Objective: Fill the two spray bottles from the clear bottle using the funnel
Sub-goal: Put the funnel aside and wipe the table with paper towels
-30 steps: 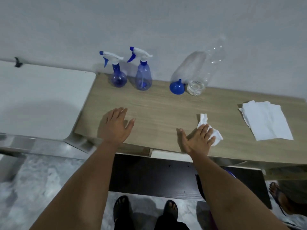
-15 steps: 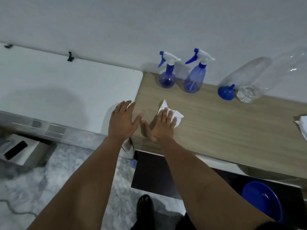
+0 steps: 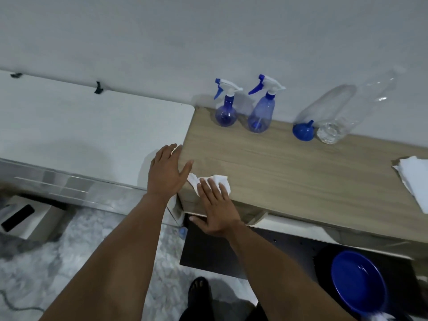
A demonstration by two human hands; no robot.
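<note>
- A flat white top lies to the left of the light brown wooden table, and the two touch edge to edge.
- The left hand is flat, with its fingers straight and spread. It holds nothing. It sits at the left corner of the wooden table, partly over the white top.
- The right hand is just beside the left hand, at the front edge of the wooden table. Its straight fingers press down on a crumpled white paper tissue. The thumb sticks out past the table's front edge. The fingers are not curled around the tissue.
- A round blue plastic spray bottle with a white and blue trigger top stands upright at the back of the wooden table, near its left end and close to the wall.
- A taller, lighter blue spray bottle with the same kind of top stands just beside the round one, on its right.
- A small blue plastic funnel sits upside down farther right on the wooden table, with its thin spout up.
- A big clear plastic bottle stands right next to the funnel. It has a little water at the bottom.
- Flat white paper sheets lie at the right end of the wooden table.
- A round blue plastic bowl sits low down, under the right part of the wooden table.
</note>
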